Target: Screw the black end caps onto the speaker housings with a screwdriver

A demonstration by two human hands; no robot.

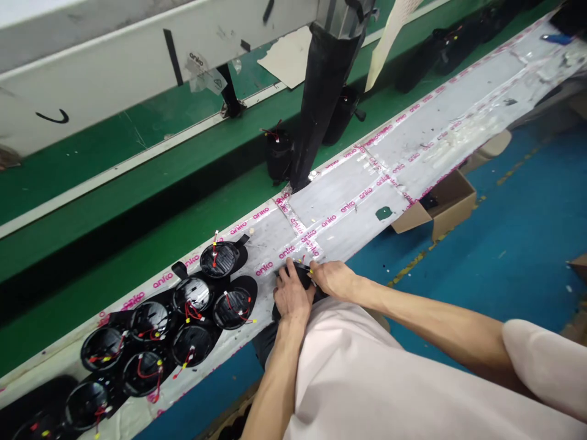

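At the near edge of the long table, a black housing (302, 275) sits close against my body, largely covered by my hands. My left hand (292, 294) is wrapped over its left side, fingers bent on the rim. My right hand (334, 280) is closed in a pinch at its right side, where a small yellow wire connector (311, 271) shows at the fingertips. To the left stand several similar round black housings (192, 343) with open tops. Red and black wires (194, 311) with yellow and white connectors stick out of them.
The table (339, 189) is covered in white sheeting with pink-lettered tape. Behind it runs a green conveyor belt (151, 244) carrying more black units (279, 156). A black post (316, 104) rises at the table's far edge. An open cardboard box (454, 205) is on the blue floor.
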